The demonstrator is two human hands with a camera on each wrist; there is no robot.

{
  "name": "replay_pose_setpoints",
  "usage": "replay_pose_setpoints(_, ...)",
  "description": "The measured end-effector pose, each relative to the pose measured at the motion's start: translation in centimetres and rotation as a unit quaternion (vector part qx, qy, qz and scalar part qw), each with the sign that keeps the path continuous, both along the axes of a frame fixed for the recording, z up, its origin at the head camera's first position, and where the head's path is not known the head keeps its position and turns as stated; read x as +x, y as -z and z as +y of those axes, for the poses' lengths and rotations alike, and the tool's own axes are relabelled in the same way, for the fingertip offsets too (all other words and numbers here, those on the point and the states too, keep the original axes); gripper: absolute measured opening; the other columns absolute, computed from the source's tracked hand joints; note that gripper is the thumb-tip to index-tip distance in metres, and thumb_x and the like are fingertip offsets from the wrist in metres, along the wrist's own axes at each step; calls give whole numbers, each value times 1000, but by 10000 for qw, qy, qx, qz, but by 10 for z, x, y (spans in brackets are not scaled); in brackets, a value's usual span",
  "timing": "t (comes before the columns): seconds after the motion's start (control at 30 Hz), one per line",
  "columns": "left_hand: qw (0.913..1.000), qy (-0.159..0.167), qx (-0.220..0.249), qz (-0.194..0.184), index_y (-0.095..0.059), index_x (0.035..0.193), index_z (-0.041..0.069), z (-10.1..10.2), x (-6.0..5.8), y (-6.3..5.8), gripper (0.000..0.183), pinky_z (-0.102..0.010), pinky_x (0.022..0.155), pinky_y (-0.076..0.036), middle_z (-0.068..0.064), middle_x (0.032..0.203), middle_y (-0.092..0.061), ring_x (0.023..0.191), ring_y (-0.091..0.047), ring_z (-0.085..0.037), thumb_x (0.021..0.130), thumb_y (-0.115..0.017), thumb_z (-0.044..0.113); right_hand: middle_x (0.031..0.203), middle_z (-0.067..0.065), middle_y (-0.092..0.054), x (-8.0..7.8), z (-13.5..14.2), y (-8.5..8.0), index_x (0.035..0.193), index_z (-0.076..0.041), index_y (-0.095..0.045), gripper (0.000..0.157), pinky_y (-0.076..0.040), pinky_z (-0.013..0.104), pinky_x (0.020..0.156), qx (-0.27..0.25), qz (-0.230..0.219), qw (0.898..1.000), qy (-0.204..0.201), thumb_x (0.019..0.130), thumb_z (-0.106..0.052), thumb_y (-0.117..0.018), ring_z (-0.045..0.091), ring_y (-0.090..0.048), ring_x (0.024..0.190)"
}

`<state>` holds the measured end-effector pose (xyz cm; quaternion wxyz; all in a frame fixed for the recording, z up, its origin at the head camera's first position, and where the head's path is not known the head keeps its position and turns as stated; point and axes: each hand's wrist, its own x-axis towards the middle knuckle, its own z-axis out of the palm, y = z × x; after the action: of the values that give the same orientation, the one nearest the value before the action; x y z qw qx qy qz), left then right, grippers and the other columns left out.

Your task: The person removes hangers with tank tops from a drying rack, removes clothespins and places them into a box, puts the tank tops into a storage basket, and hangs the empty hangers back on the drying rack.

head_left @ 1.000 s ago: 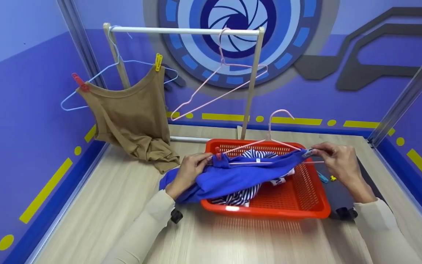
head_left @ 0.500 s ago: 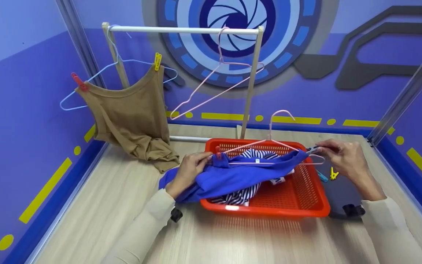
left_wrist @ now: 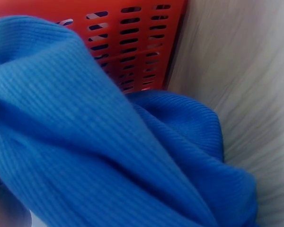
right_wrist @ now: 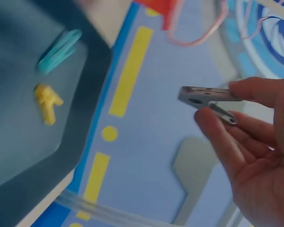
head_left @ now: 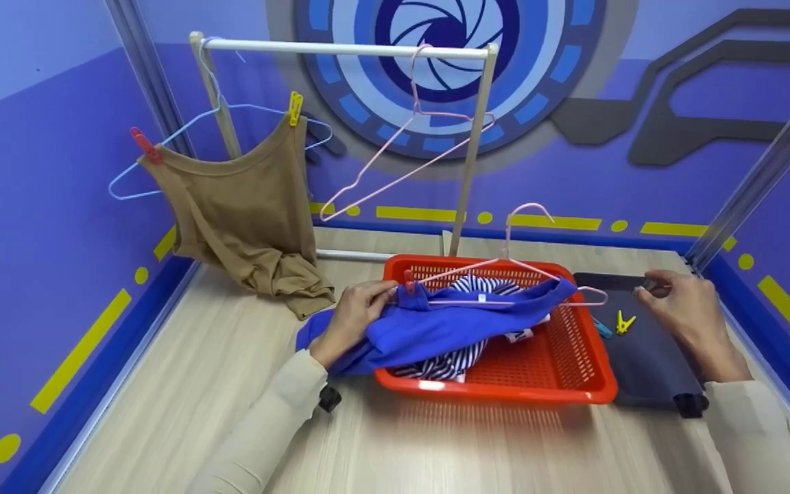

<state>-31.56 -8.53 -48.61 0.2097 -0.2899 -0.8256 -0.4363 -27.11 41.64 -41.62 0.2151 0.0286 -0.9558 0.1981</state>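
My left hand (head_left: 352, 317) grips the left end of a pink hanger (head_left: 507, 237) together with a blue ribbed garment (head_left: 463, 324). Close to those fingers, a red clothespin (head_left: 409, 282) sits on the garment. The garment lies across the hanger's lower bar and droops left; its folds (left_wrist: 85, 118) fill the left wrist view. Right of the cloth, the hanger's end loop is bare. Off to the right, above a dark tray (head_left: 649, 363), my right hand (head_left: 693, 319) pinches a grey clothespin (right_wrist: 206, 97) between thumb and fingers, apart from the garment.
Under the garment stands a red basket (head_left: 505, 394) with striped clothing (head_left: 460, 360). A yellow clothespin (head_left: 623, 322) and a teal one (head_left: 601, 327) lie in the tray. Behind, a rack (head_left: 347, 48) carries a brown top (head_left: 237, 199) on a blue hanger and a bare pink hanger (head_left: 405, 120).
My right hand has drawn away rightward from the garment's right end, carrying the grey clothespin. The hanger's right loop and more of the tray now show. My left hand has stayed put.
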Motion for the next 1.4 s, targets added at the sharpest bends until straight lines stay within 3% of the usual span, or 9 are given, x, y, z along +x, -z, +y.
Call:
replay_pose_setpoints(0.07, 10000, 28, 26, -6, -74, 109, 3, 0, 0, 0, 19, -37, 79, -58, -12, 102, -75, 88, -72, -22, 95, -64, 9, 91, 29, -70, -2, 7, 6, 113, 12, -65, 39, -55, 54, 69, 79, -572, 9983, 9, 86, -16, -71, 40, -67, 75)
replay_pose_setpoints(0.23, 9999, 74, 96, 3, -74, 108, 3, 0, 1, 1, 19, -36, 79, -58, -12, 101, -75, 88, -72, -21, 95, -63, 11, 86, 26, -67, -6, 23, 23, 103, 14, -66, 35, -56, 46, 63, 413, -1980, 9792, -140, 84, -15, -70, 27, -60, 68)
replay_pose_setpoints(0.4, 10000, 75, 64, 8, -74, 109, 4, -1, 2, 0, 19, -34, 78, -58, -11, 100, -75, 87, -71, -20, 95, -63, 11, 72, 14, -65, -6, 27, 39, 85, 6, -70, 19, -51, 40, 58, 743, -2863, 9548, -281, 75, -10, -67, 25, -57, 65)
replay_pose_setpoints(0.5, 10000, 77, 47, 14, -74, 109, 4, -1, 1, -1, 19, -34, 79, -58, -11, 100, -75, 87, -71, -19, 95, -63, 12, 58, 1, -58, -5, 26, 49, 68, -3, -67, 6, -41, 31, 51, 790, -3036, 9489, -337, 72, -8, -65, 19, -52, 57)
replay_pose_setpoints(0.63, 10000, 56, 27, 73, -74, 108, 4, 0, 0, -1, 19, -34, 78, -57, -11, 99, -75, 86, -71, -19, 95, -63, 11, 56, 0, -52, -3, 23, 57, 66, -4, -61, 13, -37, 31, 50, 826, -2927, 9520, -342, 75, -11, -69, 18, -48, 55)
replay_pose_setpoints(0.73, 10000, 58, 14, 57, -74, 109, 3, 0, 0, -1, 19, -35, 79, -58, -12, 100, -75, 87, -71, -20, 95, -64, 10, 73, 19, -63, -2, 19, 49, 86, 6, -67, 24, -52, 44, 58, 955, -2762, 9559, -291, 76, -14, -73, 31, -59, 65)
replay_pose_setpoints(0.87, 10000, 58, 8, 39, -74, 109, 2, 0, 0, -2, 19, -37, 80, -58, -12, 101, -75, 88, -72, -22, 94, -64, 9, 94, 31, -66, 5, 6, 28, 111, 14, -63, 45, -54, 56, 72, 1063, -2349, 9656, -333, 76, -12, -73, 38, -64, 77)
replay_pose_setpoints(1.1, 10000, 7, 34, 37, -74, 108, 2, -1, 0, -1, 18, -38, 80, -58, -12, 99, -75, 87, -72, -22, 94, -64, 9, 99, 30, -68, 21, -29, -7, 118, 9, -61, 43, -57, 54, 72, 1064, -1802, 9767, -485, 82, -11, -73, 35, -66, 78)
replay_pose_setpoints(1.4, 10000, 10, 0, 31, -74, 109, 3, 0, -1, -1, 19, -37, 80, -58, -11, 102, -75, 89, -72, -21, 95, -64, 10, 98, 16, -73, 39, -74, -40, 111, -2, -68, 32, -58, 51, 75, 1216, -824, 9809, -1278, 83, -12, -77, 30, -70, 85)
